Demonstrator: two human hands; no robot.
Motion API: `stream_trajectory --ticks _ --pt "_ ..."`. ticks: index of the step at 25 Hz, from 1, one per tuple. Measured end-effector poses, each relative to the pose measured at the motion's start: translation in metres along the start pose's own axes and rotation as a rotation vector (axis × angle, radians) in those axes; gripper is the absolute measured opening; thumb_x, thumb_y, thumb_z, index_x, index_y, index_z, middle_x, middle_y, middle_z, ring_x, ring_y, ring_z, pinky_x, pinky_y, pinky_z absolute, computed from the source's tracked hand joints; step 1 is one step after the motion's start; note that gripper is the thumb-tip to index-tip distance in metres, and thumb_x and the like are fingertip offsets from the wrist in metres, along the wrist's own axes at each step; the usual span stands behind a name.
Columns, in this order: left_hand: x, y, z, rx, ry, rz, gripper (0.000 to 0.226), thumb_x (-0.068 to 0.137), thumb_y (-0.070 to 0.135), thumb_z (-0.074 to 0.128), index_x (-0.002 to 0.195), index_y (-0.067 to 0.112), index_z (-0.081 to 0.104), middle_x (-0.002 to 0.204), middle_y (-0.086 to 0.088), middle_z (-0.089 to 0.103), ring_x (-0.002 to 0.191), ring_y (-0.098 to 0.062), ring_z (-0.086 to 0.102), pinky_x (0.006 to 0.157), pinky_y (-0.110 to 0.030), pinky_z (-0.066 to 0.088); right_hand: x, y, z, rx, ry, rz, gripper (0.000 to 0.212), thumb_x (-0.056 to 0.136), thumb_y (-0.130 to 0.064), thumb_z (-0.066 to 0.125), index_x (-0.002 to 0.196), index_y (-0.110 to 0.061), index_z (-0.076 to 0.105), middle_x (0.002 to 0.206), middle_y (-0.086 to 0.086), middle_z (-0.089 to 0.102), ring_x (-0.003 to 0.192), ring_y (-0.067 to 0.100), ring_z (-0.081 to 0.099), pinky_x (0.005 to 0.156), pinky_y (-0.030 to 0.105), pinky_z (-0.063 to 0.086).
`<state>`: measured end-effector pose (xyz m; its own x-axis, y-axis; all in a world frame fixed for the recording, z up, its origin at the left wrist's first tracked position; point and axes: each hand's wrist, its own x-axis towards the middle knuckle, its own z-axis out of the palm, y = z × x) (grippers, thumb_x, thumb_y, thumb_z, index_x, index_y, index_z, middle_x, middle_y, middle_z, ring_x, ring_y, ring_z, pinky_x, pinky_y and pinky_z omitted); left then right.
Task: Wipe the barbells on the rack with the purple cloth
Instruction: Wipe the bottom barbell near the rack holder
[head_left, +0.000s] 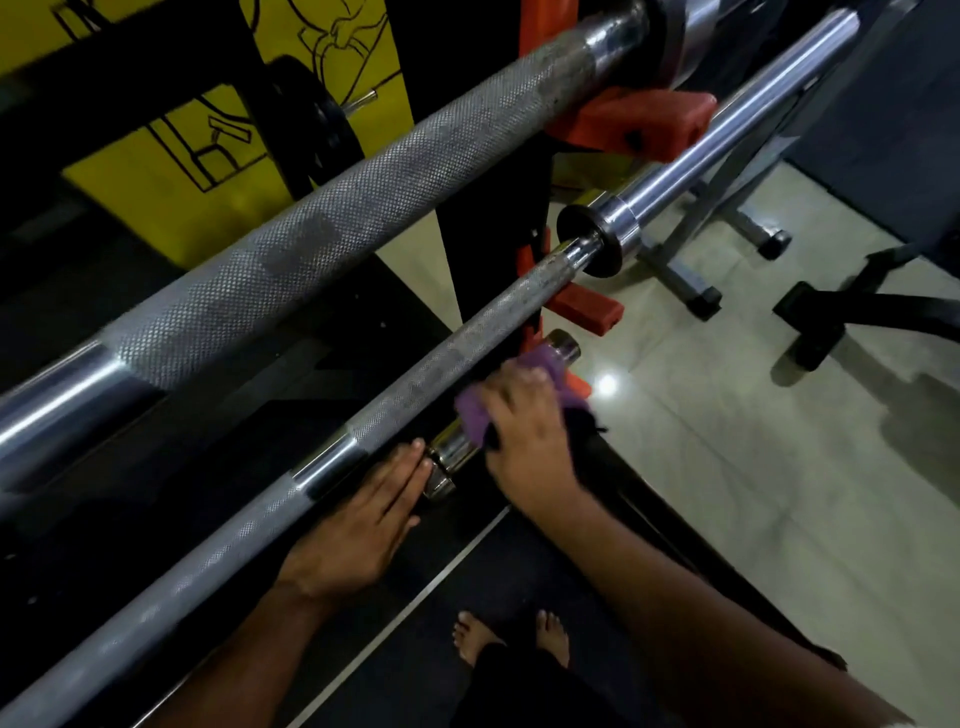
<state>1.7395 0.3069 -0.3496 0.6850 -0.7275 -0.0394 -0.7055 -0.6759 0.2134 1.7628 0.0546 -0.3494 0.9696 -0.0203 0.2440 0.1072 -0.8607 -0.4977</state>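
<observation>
Barbells (332, 218) lie across the rack's orange hooks (631, 124); a short chrome bar (457, 447) sits lowest. Right hand (530, 431) clamps the purple cloth (475, 413) around it, while left hand (363, 525), fingers straight, touches its end.

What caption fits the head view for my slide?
Right hand wipes the lowest short chrome bar with the purple cloth; left hand steadies it.

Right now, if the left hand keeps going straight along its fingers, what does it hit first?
The left hand lies flat, fingers pointing up-right. Their tips already sit at the chrome collar of the short lowest bar, so that comes first. Depth is unclear; contact can't be confirmed.
</observation>
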Motion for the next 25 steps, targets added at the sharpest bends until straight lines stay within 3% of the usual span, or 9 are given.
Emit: stream_trajectory --ticks 2,4,8,11,13,16,17,22,25 --pt "-0.001 0.001 0.000 0.005 -0.006 -0.007 0.067 0.102 0.034 0.032 0.159 0.012 0.005 0.168 -0.004 0.002 0.154 -0.019 0.008 0.124 -0.032 0.008 -0.005 0.006 -0.002 0.018 -0.099 -0.255 0.065 0.070 -0.014 0.081 0.132 -0.012 0.062 0.132 0.007 0.060 0.133 0.027 0.049 0.121 0.049 0.027" --pt "0.000 0.000 -0.001 0.016 -0.005 -0.023 0.066 0.103 0.035 0.030 0.160 0.014 0.004 0.168 -0.003 0.000 0.154 -0.017 0.004 0.123 -0.032 0.007 0.020 0.039 -0.011 0.039 -0.082 -0.324 0.056 0.073 -0.016 0.081 0.126 -0.011 0.064 0.126 0.008 0.064 0.123 0.029 0.057 0.110 0.051 0.042" --pt "-0.001 0.001 0.004 0.028 -0.017 -0.029 0.066 0.103 0.035 0.030 0.160 0.013 0.002 0.168 -0.004 0.000 0.154 -0.018 0.005 0.123 -0.033 0.009 0.038 0.053 -0.019 0.049 0.147 0.093 0.034 0.085 -0.028 0.064 0.114 -0.009 0.066 0.118 0.009 0.063 0.111 0.029 0.057 0.095 0.050 0.051" --pt "-0.001 0.000 0.003 0.008 -0.020 -0.011 0.065 0.103 0.032 0.032 0.159 0.012 0.006 0.168 -0.004 0.002 0.154 -0.020 0.008 0.124 -0.033 0.010 0.011 0.020 -0.002 0.065 -0.031 -0.310 0.046 0.077 -0.021 0.076 0.121 -0.010 0.067 0.120 0.009 0.065 0.118 0.026 0.058 0.109 0.051 0.042" --pt "-0.001 0.001 0.001 0.005 -0.006 -0.006 0.064 0.102 0.030 0.032 0.159 0.011 0.009 0.168 -0.004 0.003 0.154 -0.020 0.009 0.124 -0.031 0.008 0.024 0.042 -0.018 0.079 -0.122 -0.439 0.052 0.075 -0.020 0.081 0.123 -0.009 0.066 0.121 0.007 0.066 0.115 0.018 0.059 0.104 0.045 0.049" --pt "-0.002 0.001 0.000 0.006 -0.002 -0.015 0.065 0.102 0.028 0.033 0.159 0.011 0.009 0.168 -0.003 0.004 0.154 -0.019 0.008 0.124 -0.030 0.007 0.040 0.051 -0.029 0.164 0.041 0.058 0.040 0.080 -0.018 0.077 0.117 -0.011 0.064 0.115 0.003 0.062 0.105 0.012 0.055 0.084 0.043 0.057" --pt "-0.003 0.001 0.000 0.002 -0.010 -0.013 0.065 0.102 0.027 0.034 0.159 0.011 0.008 0.168 -0.004 0.004 0.154 -0.019 0.009 0.124 -0.030 0.007 0.034 0.040 -0.022 0.180 0.058 0.137 0.041 0.078 -0.015 0.077 0.116 -0.010 0.064 0.116 0.004 0.062 0.108 0.017 0.055 0.088 0.045 0.056" --pt "-0.004 -0.003 -0.006 -0.056 -0.054 0.025 0.083 0.085 0.004 0.049 0.159 0.007 0.013 0.168 -0.007 0.004 0.154 -0.022 0.007 0.124 -0.033 0.009 0.001 0.013 -0.026 0.289 0.107 -0.132 0.050 0.084 -0.026 0.071 0.130 -0.009 0.062 0.135 0.009 0.061 0.135 0.024 0.049 0.113 0.059 0.039" --pt "-0.004 -0.001 -0.007 -0.083 -0.045 -0.004 0.066 0.102 0.024 0.043 0.158 0.006 0.014 0.167 -0.011 0.009 0.153 -0.024 0.014 0.124 -0.036 0.016 0.001 0.009 -0.017 0.244 0.126 -0.037 0.049 0.089 -0.035 0.062 0.132 -0.012 0.061 0.138 0.008 0.059 0.141 0.028 0.043 0.117 0.066 0.025"
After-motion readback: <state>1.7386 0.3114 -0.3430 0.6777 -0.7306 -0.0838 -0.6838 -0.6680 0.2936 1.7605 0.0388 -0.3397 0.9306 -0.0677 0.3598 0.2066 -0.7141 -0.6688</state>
